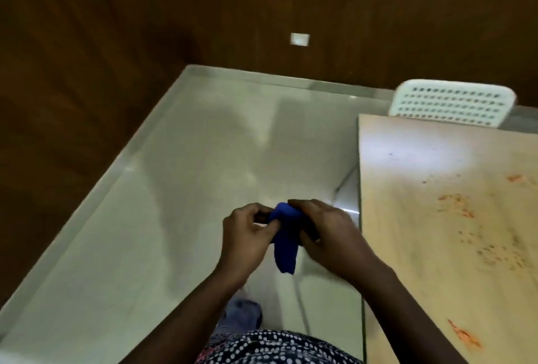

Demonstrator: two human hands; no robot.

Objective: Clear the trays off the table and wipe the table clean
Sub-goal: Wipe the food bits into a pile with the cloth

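A blue cloth [284, 244] hangs bunched between both my hands, over the floor and left of the table. My left hand [247, 238] pinches its left side with thumb and fingers. My right hand [326, 232] grips its upper right part with curled fingers. The light wooden table [422, 188] fills the right side, and its top carries orange-red smears and specks. No tray shows in this view.
A white perforated chair back [454, 104] stands at the table's far end. Pale glossy floor tiles [174, 188] spread to the left, bounded by a dark wooden wall [87, 72]. My foot [243, 312] is below the hands.
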